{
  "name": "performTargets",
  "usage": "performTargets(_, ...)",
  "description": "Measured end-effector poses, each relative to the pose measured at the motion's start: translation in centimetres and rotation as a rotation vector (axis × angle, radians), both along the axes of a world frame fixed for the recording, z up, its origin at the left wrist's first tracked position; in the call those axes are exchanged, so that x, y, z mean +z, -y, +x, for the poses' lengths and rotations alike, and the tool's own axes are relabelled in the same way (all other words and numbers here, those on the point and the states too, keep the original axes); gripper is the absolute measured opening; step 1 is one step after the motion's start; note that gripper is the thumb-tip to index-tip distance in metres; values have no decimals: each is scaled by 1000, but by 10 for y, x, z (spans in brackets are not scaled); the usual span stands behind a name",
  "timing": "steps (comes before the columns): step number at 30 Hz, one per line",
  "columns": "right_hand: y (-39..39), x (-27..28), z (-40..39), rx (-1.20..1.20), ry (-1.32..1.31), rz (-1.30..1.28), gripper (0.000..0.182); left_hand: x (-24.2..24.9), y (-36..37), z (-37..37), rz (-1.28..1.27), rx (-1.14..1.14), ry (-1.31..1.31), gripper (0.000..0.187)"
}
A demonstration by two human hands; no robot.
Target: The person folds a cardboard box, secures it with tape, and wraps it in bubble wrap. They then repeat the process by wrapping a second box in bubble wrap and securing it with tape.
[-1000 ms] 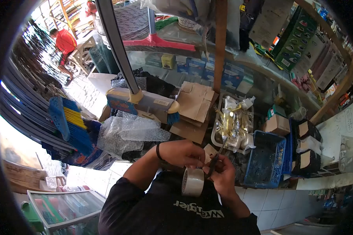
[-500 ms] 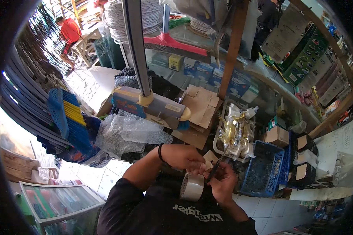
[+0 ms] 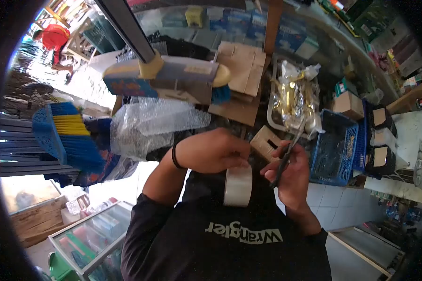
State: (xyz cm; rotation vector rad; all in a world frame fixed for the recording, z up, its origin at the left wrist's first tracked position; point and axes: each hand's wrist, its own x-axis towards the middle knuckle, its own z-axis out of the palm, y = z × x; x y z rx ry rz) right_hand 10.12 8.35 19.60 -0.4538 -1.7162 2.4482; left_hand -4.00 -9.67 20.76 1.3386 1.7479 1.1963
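My left hand point(image 3: 214, 151), with a black band at the wrist, is closed on a wide roll of clear tape point(image 3: 238, 186) that hangs below its fingers in front of my dark shirt. To the right, my right hand point(image 3: 293, 171) has its fingers closed on a dark, narrow tool point(image 3: 282, 167), perhaps scissors or a knife, with its metal tip pointing up. Just behind the hands lies a small piece of cardboard point(image 3: 266, 142) with a dark slot. Beyond it a white tray point(image 3: 273, 122) holds plastic-wrapped, gold-coloured items point(image 3: 291, 96).
Bubble wrap point(image 3: 147, 122) lies at the left, beside a blue and yellow broom point(image 3: 70, 136). A boxed brush head on a pole point(image 3: 166, 79) stands ahead. Blue baskets point(image 3: 334, 147) are at the right. A person in red point(image 3: 54, 37) is far back left.
The view has shifted, so the counter items sit higher. My hands have moved apart; the right one with the tool is now farther from the tape roll, and the slotted cardboard shows more.
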Motion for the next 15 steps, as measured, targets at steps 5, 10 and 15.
performTargets(5, 7, -8, 20, 188, 136, 115, 67, -5, -3, 0, 26, 57, 41, 12)
performTargets(10, 14, -5, 19, 255, 116, 152, 59, -3, -4, -5, 29, 77, 10, 12)
performTargets(15, 11, 1, 20, 288, 147, 198, 52, 0, -9, -8, 23, 78, 7, 12)
